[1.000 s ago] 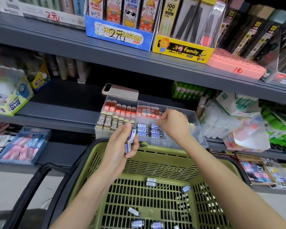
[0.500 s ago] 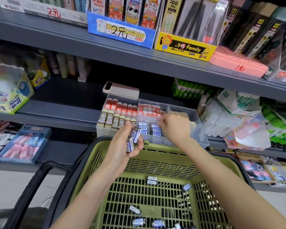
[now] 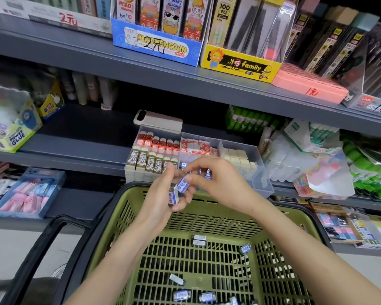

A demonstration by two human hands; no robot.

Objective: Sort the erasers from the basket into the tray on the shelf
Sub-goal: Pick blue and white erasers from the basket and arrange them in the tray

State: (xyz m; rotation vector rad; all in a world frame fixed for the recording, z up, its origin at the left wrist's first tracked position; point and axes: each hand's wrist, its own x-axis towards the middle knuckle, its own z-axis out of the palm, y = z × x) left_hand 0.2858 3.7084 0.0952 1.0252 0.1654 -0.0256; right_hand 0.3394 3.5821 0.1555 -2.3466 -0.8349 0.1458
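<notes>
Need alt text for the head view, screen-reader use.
The right hand pinches a blue-sleeved eraser resting against the left hand, which grips a second eraser, above a green basket. Several loose erasers lie on the basket floor; behind, a clear divided tray of sorted erasers sits on a shop shelf.

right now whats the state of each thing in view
left hand, grips a second eraser
right hand, pinches a blue eraser, tilted
basket, holds loose erasers
tray, on shelf, compartments partly filled
phone, lying at the tray's back edge
</notes>
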